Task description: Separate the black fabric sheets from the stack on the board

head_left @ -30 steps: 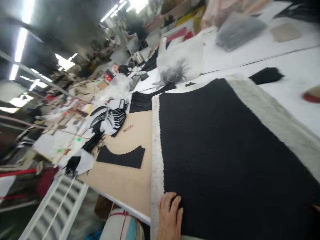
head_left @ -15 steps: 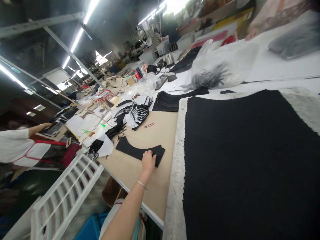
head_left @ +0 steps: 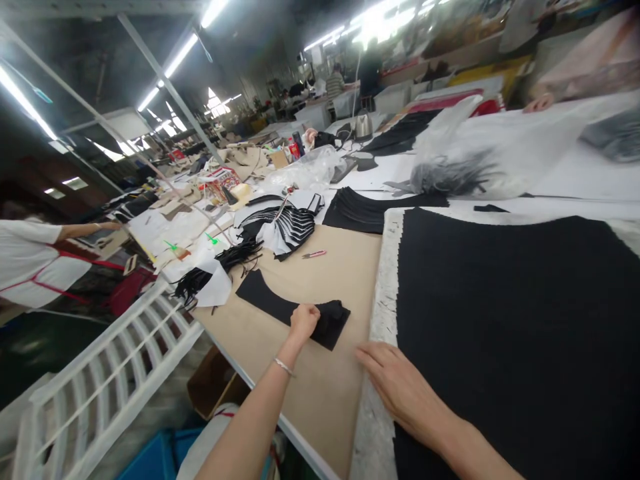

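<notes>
My left hand is closed on a curved black fabric piece that lies on the tan paper of the cutting table; the piece's right end is bunched up beside my fingers. My right hand lies open and flat at the ragged white left edge of a large stack of black fabric, fingers pointing left toward the small piece. It holds nothing.
Further back lie a pink clipper, striped black-and-white pieces, a pile of black cut pieces and plastic bags. A white rail runs along the table's left. A person in white stands at far left.
The view swung left. My left hand left the big stack's corner, reached the small black piece and gripped it, bunching its end. My right hand came into view on the stack's edge.
</notes>
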The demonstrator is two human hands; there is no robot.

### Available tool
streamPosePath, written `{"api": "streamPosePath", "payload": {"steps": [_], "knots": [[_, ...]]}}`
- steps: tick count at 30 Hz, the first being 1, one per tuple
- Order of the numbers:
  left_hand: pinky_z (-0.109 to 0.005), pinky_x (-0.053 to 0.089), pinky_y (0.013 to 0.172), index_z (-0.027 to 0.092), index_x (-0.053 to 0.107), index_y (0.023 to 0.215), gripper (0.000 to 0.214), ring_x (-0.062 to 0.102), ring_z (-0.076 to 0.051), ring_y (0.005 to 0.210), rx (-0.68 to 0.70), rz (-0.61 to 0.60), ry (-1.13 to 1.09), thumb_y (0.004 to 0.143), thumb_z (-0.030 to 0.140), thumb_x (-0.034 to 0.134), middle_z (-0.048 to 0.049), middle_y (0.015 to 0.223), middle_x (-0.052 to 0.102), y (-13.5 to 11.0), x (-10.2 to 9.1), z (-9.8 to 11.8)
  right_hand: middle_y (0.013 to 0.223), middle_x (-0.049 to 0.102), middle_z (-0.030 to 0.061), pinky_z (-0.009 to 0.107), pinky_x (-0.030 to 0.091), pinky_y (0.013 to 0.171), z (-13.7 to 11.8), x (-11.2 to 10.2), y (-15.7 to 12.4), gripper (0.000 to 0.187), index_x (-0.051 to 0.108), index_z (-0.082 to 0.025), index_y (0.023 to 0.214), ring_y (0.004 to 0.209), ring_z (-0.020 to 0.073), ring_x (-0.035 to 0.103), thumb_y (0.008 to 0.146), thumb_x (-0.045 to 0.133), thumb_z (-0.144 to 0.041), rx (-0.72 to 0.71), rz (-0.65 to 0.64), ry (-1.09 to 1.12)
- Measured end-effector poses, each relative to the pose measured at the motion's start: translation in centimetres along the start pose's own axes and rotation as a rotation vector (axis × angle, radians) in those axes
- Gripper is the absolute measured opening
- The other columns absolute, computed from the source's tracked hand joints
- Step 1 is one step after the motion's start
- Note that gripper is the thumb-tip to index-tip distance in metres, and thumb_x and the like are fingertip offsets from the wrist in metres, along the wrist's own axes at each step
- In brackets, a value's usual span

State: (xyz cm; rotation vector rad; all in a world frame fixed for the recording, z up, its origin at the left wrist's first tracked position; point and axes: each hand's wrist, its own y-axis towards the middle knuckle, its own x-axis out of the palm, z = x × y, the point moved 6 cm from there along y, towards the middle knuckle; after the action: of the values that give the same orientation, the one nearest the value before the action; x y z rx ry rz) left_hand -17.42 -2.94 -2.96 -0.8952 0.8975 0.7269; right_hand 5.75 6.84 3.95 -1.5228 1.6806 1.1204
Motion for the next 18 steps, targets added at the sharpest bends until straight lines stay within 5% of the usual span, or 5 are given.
{"api": "streamPosePath", "payload": {"steps": [4,11,15,18], "knots": [[-0.037,0.052,0.085,0.016,0.065,0.090,0.029,0.064,-0.016,0.085,0.032,-0.057,-0.030,0.092,0.042,0.054,-0.0031,0.088,0.069,0.6,0.2,-0.2,0.136,0.056,0.0127,0.044,0.027,0.118,1.1,5.0,6.7,0.057,0.055,-0.011,0.135,0.130,0.0226,0.046,0.082,0.038,0.002,0.027,-0.088,-0.069],[-0.028,0.042,0.077,0.021,0.061,0.089,0.020,0.065,-0.018,0.091,0.087,-0.007,-0.020,0.093,0.021,0.042,-0.0053,0.094,0.070,0.5,-1.1,0.2,0.136,0.057,0.0108,0.054,0.025,0.117,2.7,8.3,8.8,0.044,0.054,-0.017,0.138,0.128,0.0258,0.049,0.096,0.040,-0.013,0.155,-0.048,-0.206],[-0.028,0.041,0.073,0.021,0.059,0.091,0.021,0.065,-0.020,0.089,0.036,0.081,-0.012,0.092,0.017,0.039,-0.0077,0.095,0.071,2.4,-4.2,-1.9,0.141,0.054,0.0100,0.065,0.024,0.114,2.8,9.5,8.7,0.043,0.051,-0.021,0.140,0.130,0.0303,0.047,0.098,0.046,-0.026,0.213,-0.022,-0.220],[-0.028,0.041,0.067,0.020,0.059,0.083,0.016,0.065,-0.021,0.080,-0.067,0.180,-0.029,0.088,0.015,0.045,-0.0064,0.080,0.070,5.0,-8.8,-5.6,0.144,0.050,0.0120,0.069,0.025,0.112,2.9,10.2,8.9,0.046,0.048,-0.019,0.143,0.132,0.0334,0.044,0.098,0.047,-0.031,0.244,-0.082,-0.195]]}}
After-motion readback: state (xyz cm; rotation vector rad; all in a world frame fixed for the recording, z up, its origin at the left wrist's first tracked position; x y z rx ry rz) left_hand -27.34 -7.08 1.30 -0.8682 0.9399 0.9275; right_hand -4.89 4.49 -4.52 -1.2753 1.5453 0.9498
